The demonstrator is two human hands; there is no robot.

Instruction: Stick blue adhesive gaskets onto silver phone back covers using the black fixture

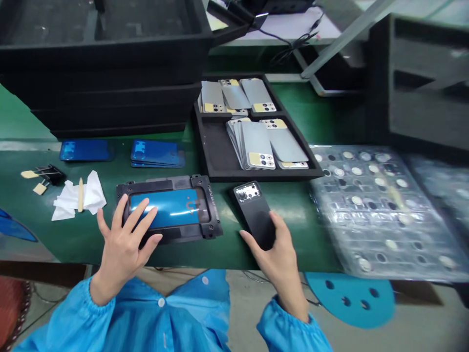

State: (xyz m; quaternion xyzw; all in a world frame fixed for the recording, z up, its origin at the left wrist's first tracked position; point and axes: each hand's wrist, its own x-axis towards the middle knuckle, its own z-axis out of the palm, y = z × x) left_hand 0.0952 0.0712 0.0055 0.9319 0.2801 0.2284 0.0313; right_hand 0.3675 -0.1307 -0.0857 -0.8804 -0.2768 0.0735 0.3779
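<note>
Fingers of left hand (pixel 120 247) lie spread on blue panel (pixel 172 205); right hand (pixel 280 256) clasps black phone (pixel 254 210) by near end.

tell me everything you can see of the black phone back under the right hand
The black phone back is a flat, matte, dark slab with rounded corners, plastic by its look. A glossy camera block with several round lenses sits at its far end. It lies flat on the green mat, angled slightly, just before the black tray. The right hand grips its near end, thumb at the left edge, fingers over the right.
</note>
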